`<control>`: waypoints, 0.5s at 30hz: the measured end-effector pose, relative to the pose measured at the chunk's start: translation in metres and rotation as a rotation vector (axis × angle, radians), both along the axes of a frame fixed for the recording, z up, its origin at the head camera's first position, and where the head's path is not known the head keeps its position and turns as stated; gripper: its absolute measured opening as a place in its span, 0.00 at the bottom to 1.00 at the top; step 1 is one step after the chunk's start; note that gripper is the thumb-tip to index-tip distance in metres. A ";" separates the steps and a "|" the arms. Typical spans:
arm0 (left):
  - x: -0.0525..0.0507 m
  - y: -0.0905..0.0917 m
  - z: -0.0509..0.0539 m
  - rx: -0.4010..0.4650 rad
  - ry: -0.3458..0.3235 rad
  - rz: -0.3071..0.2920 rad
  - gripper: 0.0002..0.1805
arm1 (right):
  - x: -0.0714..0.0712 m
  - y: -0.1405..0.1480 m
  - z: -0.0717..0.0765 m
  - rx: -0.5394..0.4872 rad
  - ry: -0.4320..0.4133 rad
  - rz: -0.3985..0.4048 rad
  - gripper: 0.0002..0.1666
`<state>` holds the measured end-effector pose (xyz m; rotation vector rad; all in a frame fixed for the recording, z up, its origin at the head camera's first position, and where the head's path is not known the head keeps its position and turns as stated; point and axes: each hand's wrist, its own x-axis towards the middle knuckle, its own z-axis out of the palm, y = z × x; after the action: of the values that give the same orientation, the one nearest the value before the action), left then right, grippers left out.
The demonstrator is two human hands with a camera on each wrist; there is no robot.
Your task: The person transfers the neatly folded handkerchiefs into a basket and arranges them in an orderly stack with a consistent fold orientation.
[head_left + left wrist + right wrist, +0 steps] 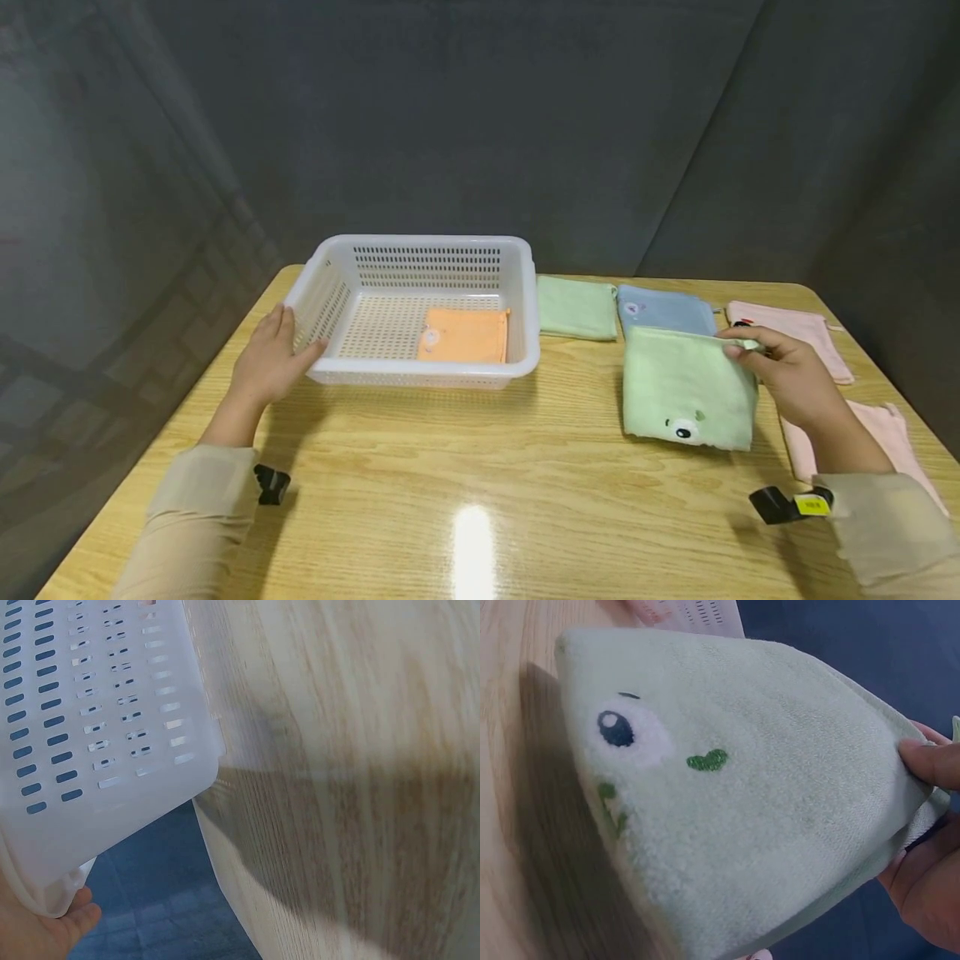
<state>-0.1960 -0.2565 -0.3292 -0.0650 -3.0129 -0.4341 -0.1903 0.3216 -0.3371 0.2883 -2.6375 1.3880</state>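
Observation:
My right hand (798, 375) pinches a folded pale green towel (690, 383) by its upper right corner, thumb on one side and fingers behind. The towel hangs over the table and carries an embroidered face, with an eye and a green heart plain in the right wrist view. At the left front corner of a white plastic basket (423, 367), my left hand (268, 358) grips the rim. The left wrist view shows its fingers (84, 919) curled against the rim's outer edge. Inside the basket, toward the right, lies a folded orange towel (468, 335).
Right of the basket lie another green towel (576, 307) and a blue towel (667, 310). Two pink towels (802, 333) rest at the far right, partly behind my right hand and forearm. Dark curtains (480, 125) hang behind the wooden table (375, 483).

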 end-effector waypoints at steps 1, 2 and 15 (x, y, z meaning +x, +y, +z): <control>0.000 0.000 0.000 0.000 -0.002 0.001 0.45 | 0.000 -0.001 0.001 0.008 0.001 -0.002 0.15; 0.000 0.000 0.001 0.001 -0.005 0.002 0.45 | 0.000 -0.002 0.002 0.008 0.005 -0.002 0.15; 0.001 0.001 0.002 0.008 -0.018 0.012 0.46 | -0.010 0.000 0.000 -0.083 0.039 0.022 0.15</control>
<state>-0.1951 -0.2550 -0.3271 -0.0424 -3.0274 -0.4485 -0.2003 0.3216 -0.3371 0.3318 -2.5458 1.4785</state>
